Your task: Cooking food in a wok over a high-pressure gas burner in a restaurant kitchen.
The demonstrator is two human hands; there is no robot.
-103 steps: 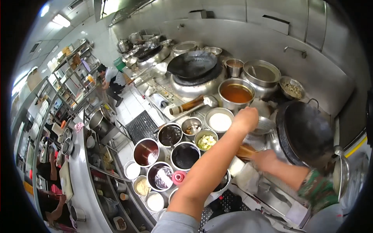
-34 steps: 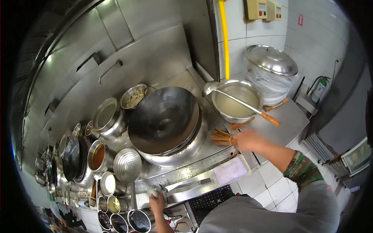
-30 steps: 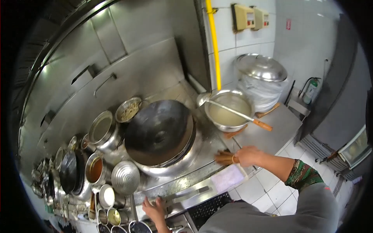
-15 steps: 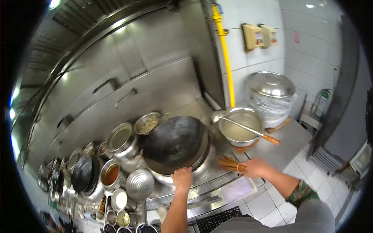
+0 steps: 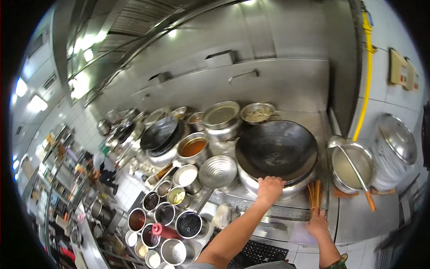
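At the steel stove [image 5: 303, 117], the left hand [image 5: 270, 190] curls its fingers over the near edge of the black wok [image 5: 277, 145] while the right hand [image 5: 318, 222] wraps its fingers round a stick brush [image 5: 315, 193] beside it, seemingly the holding step, so moving either needs a tight grip.

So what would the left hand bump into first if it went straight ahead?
Probably the black wok: the left hand seems to be at its near rim, though depth is hard to judge here.
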